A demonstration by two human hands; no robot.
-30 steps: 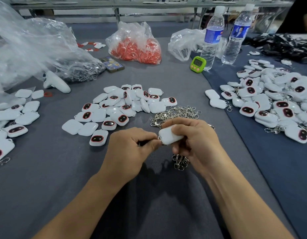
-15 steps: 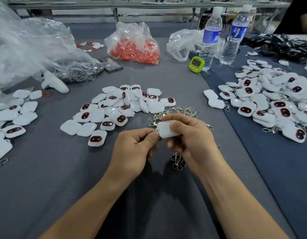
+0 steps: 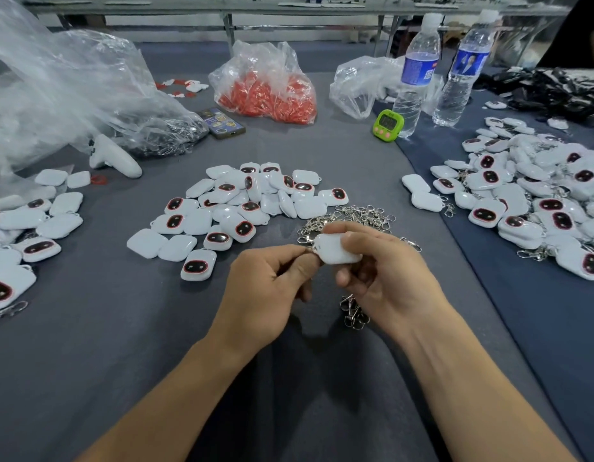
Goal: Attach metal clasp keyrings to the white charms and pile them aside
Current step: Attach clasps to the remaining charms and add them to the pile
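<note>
My right hand (image 3: pixel 385 278) grips a white charm (image 3: pixel 335 250) above the grey table, its plain back facing up. My left hand (image 3: pixel 272 285) pinches a metal clasp keyring (image 3: pixel 309 249) at the charm's left corner; most of the ring is hidden by my fingers. Loose keyrings (image 3: pixel 355 215) lie just behind my hands, and a few more keyrings (image 3: pixel 354 311) sit under my right palm. A pile of bare white charms (image 3: pixel 242 208) lies in the centre. Charms with keyrings fitted (image 3: pixel 535 198) are heaped on the right.
More white charms (image 3: pixel 25 228) lie at the left edge. Clear plastic bags (image 3: pixel 65 91), a bag of red pieces (image 3: pixel 268 91), a phone (image 3: pixel 222 123), a green timer (image 3: pixel 388 125) and two water bottles (image 3: pixel 417 75) stand at the back. A white controller (image 3: pixel 113 158) lies left.
Both hands have stayed together and shifted slightly up and away from me. The charm has tilted a little in my right hand while my left keeps pinching at its corner.
</note>
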